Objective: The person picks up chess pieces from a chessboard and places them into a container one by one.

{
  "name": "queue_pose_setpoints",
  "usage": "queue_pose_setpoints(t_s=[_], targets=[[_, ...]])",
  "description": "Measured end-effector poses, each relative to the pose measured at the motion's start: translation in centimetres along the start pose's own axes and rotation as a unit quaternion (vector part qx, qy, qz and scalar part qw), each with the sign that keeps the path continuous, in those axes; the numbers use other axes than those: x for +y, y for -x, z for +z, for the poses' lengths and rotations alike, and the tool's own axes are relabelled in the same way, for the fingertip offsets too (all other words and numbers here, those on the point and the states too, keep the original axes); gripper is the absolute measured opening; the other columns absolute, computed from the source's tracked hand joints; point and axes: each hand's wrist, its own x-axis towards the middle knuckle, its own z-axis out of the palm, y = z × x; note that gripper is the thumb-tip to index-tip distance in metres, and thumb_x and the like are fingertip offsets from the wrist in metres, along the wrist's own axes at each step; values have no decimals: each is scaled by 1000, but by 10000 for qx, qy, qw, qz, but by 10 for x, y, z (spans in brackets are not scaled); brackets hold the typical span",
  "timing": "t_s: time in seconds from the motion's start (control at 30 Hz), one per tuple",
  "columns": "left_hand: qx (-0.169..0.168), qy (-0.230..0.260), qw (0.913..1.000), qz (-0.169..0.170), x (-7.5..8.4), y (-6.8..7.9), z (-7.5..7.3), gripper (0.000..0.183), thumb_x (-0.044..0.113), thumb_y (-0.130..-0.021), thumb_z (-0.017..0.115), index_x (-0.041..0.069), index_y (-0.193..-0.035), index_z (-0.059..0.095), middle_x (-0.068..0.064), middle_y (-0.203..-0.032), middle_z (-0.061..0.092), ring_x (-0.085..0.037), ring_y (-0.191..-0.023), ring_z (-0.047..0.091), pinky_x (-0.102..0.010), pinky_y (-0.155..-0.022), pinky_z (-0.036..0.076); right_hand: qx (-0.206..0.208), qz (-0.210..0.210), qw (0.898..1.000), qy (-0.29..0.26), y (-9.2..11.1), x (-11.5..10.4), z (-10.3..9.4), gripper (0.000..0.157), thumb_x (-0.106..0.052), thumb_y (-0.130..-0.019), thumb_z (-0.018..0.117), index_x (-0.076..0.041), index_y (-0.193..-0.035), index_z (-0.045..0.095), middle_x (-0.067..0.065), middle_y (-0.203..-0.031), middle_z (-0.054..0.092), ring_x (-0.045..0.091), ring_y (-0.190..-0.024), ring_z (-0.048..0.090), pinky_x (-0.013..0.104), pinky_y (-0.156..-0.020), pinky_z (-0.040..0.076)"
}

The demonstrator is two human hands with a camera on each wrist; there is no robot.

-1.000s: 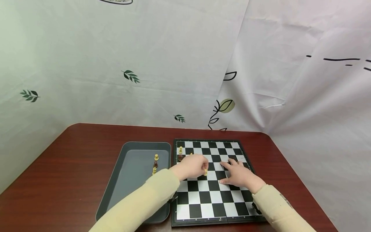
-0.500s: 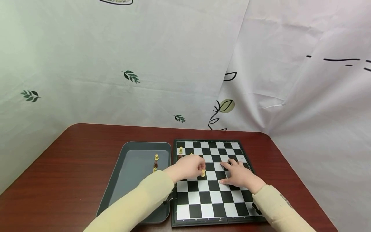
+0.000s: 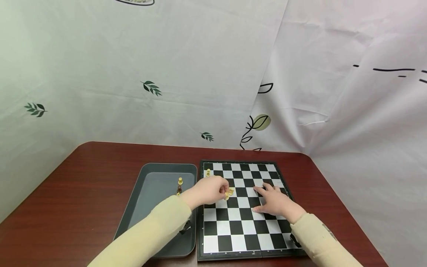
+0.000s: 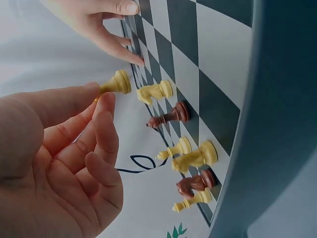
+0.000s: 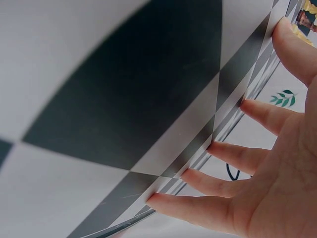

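My left hand (image 3: 211, 189) pinches a yellow chess piece (image 4: 118, 83) between thumb and fingertips, base toward the board, apart from it in the left wrist view; its top is hidden. The chessboard (image 3: 245, 225) lies under both hands. Close to the held piece stands a yellow knight (image 4: 157, 91), beside a brown chess piece (image 4: 171, 115) with a pointed top. Farther along are another yellow knight (image 4: 198, 156), a brown knight (image 4: 199, 182) and two slim yellow pieces. My right hand (image 3: 275, 200) rests spread fingertips (image 5: 195, 176) on the board's right side.
A grey tray (image 3: 133, 222) lies left of the board, holding a yellow piece (image 3: 180, 181) and a brown piece (image 3: 179, 189); my left forearm covers part of it. Both rest on a dark red table (image 3: 73, 207). A white patterned cloth (image 3: 186, 74) hangs behind.
My left hand has moved left over the board with the yellow chess piece still pinched, uncovering a yellow piece on the board beside it. The right hand stays where it was.
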Motion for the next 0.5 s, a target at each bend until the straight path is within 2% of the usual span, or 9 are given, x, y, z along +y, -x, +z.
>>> queue_pose_setpoints(t_s=[0.3, 0.5], targets=[[31, 3, 10000, -66, -3, 7, -11, 5, 10, -87, 66, 12, -82, 64, 6, -67, 52, -8, -61, 45, -24, -59, 39, 3, -55, 10000, -18, 1, 0, 0, 71, -41, -75, 77, -9, -134, 52, 26, -139, 41, 51, -122, 39, 61, -89, 42], [162, -65, 9998, 40, -9, 13, -13, 8, 9, -86, 65, 13, -80, 62, 6, -71, 55, -9, -65, 48, -27, -61, 41, 18, -54, 10000, 18, 1, -1, -1, 72, -42, -74, 77, -9, -133, 52, 26, -139, 41, 52, -122, 40, 61, -89, 42]])
